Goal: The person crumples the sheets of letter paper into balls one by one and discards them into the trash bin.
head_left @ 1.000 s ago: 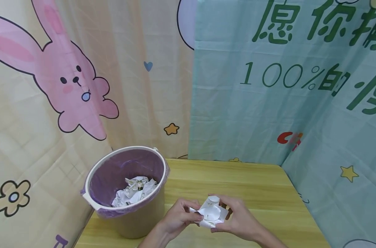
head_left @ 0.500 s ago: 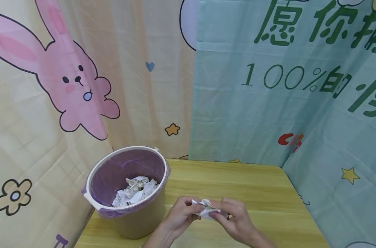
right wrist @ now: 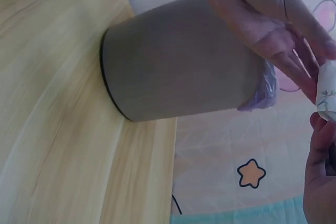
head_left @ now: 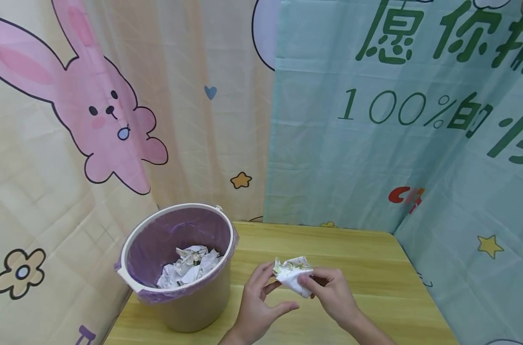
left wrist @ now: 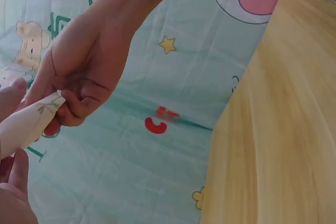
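Observation:
In the head view, a crumpled white paper (head_left: 293, 277) with greenish-brown printing is held up over the table's front part. My right hand (head_left: 336, 294) pinches its right side, thumb on the near face and fingers behind. At the paper's left edge, the fingertips of my left hand (head_left: 259, 302) touch it, while the thumb stretches out below, apart from it. A sprig pattern shows on the paper (left wrist: 34, 121) in the left wrist view, with the right hand (left wrist: 92, 61) gripping its end. The right wrist view catches the paper (right wrist: 326, 90) between both hands.
A beige bin (head_left: 196, 311) with a purple liner (head_left: 157, 239) stands left of the hands. Several crumpled white papers (head_left: 188, 266) lie inside it. The wooden table (head_left: 352, 249) is bordered by printed curtains (head_left: 330, 158) behind and at the sides.
Both hands were folding and squeezing the paper together. It is now raised slightly and more compact, and my left thumb has come away from it. The bin has stayed put.

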A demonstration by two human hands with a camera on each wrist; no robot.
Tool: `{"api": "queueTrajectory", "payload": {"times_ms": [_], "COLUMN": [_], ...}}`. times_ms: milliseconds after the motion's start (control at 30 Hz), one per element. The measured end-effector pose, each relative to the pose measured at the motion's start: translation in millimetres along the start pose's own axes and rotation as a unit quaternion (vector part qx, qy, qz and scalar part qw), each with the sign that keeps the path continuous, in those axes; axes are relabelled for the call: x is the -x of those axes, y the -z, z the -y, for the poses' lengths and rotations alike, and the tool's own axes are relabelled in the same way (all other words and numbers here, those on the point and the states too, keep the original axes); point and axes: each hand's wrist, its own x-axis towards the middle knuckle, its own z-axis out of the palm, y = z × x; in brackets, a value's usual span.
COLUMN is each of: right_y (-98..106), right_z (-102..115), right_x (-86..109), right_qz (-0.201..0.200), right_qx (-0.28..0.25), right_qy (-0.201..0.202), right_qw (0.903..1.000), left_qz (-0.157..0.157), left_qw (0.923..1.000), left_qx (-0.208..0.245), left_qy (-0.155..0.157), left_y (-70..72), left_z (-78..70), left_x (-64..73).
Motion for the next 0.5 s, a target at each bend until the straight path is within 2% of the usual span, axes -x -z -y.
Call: {"api": "queueTrajectory", "payload": {"times_ms": [67, 100, 200, 267, 333, 400, 500], "right_y": [-2, -3, -5, -7, -7, -7, -4], "right_z": [4, 6, 11, 12, 13, 12, 8], "right_x": [0.9, 1.3, 2.1, 2.1, 1.7, 1.2, 1.1], "right_qz": [0.009, 0.013, 0.015, 0.010, 0.004, 0.006, 0.023], "right_qx": [-0.006, -0.010, -0.013, -0.008, 0.001, 0.001, -0.003], "right_qy": [-0.015, -0.023, -0.042, -0.045, -0.043, -0.036, -0.016], "right_qw": [0.9998, 0.9996, 0.9989, 0.9989, 0.9991, 0.9993, 0.9996], "left_qz": [-0.009, -0.013, -0.013, -0.013, -0.013, -0.014, -0.011], "left_qw": [0.9963, 0.9928, 0.9774, 0.9675, 0.9616, 0.9632, 0.9767], "left_qx": [-0.069, -0.099, -0.179, -0.213, -0.223, -0.208, -0.151], "left_qy": [-0.051, -0.066, -0.111, -0.136, -0.159, -0.169, -0.152], "left_y": [-3.0, -3.8, -4.2, -3.3, -1.7, 0.0, 2.1], "left_z": [0.3, 0.5, 2.6, 3.8, 5.0, 6.1, 8.7], "left_x": [-1.0, -2.0, -4.2, -5.6, -7.2, -9.7, -14.1]}}
